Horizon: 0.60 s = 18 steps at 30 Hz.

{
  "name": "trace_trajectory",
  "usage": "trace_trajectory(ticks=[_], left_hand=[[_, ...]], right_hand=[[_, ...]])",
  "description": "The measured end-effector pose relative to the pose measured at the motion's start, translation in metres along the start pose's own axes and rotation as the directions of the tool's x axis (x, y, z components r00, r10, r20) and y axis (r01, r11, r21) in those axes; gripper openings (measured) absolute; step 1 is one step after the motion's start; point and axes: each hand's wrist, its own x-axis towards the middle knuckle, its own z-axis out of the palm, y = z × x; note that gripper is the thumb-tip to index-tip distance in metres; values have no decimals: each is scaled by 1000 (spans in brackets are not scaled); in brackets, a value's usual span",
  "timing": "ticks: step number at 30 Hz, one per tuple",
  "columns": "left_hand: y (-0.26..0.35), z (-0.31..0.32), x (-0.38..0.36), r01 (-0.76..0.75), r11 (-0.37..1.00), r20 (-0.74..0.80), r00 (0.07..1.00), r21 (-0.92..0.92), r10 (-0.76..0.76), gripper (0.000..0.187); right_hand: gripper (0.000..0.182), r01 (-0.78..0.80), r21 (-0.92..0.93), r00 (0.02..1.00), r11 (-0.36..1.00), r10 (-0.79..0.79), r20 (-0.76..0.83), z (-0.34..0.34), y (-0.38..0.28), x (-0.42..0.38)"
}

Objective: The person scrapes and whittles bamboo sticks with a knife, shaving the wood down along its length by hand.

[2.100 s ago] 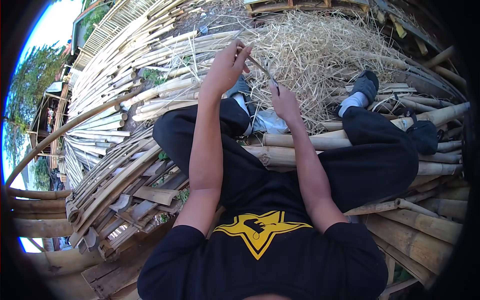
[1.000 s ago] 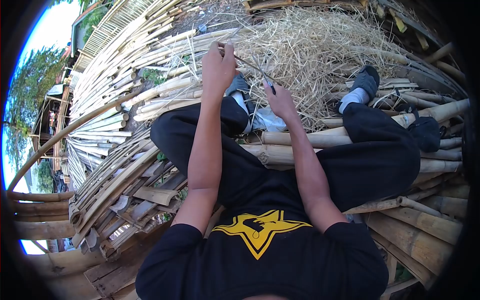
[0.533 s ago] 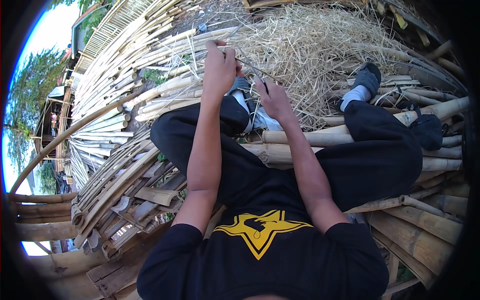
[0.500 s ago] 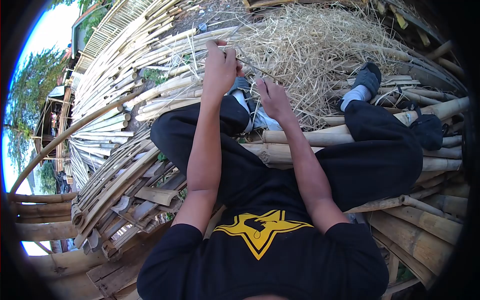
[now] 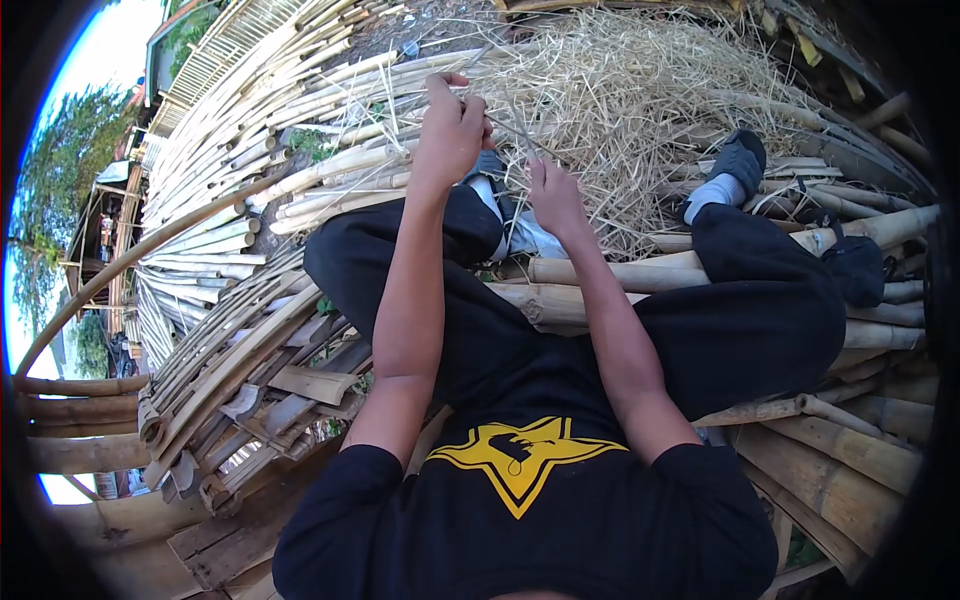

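My left hand point(image 5: 453, 128) is raised over the bamboo at upper centre, its fingers curled on a thin strip point(image 5: 510, 126). To the right and a little lower, my right hand point(image 5: 556, 195) has thumb and fingers pinched together beside a thin greyish piece, perhaps a blade, that reaches up toward the strip. What exactly the right fingers grip is too small to make out. Beyond both hands lies a heap of pale shavings point(image 5: 640, 110).
Split bamboo poles point(image 5: 225, 235) spread out at the left. Thick bamboo poles point(image 5: 620, 275) run under my legs. A dark pouch point(image 5: 855, 265) lies at the right, near my shoe point(image 5: 740, 160). A curved pole point(image 5: 130, 270) arches at the far left.
My left hand has shifted slightly to the right and up. My right hand has moved slightly right and its fingers now point more upward. The view has shifted a little.
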Motion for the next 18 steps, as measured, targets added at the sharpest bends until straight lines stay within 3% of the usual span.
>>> trace_trajectory(ticks=[1,4,7,9,13,16,18], left_hand=[[0,0,-1,7,999,2,1000,31,-7,25],[2,1,-3,16,1000,27,1000,6,-16,25],[5,2,0,-18,1000,19,1000,3,17,27],[0,2,-1,-10,1000,-4,1000,-8,10,27],[-1,-4,-1,7,1000,0,1000,-19,-7,26],[7,-2,-2,13,1000,24,1000,-12,-12,25],[3,-1,-2,5,1000,-26,1000,-26,-5,27]], right_hand=[[48,-114,-116,994,987,113,-14,9,27,0],[50,-123,-94,990,988,129,52,7,37,10],[50,-37,17,998,999,36,45,-12,-21,-4],[48,51,86,999,995,-51,-1,-7,-15,-5],[45,-73,-62,996,995,76,38,12,45,10],[50,39,59,998,998,-42,56,-10,-15,-2],[51,22,50,998,998,-25,61,-2,-1,-4]])
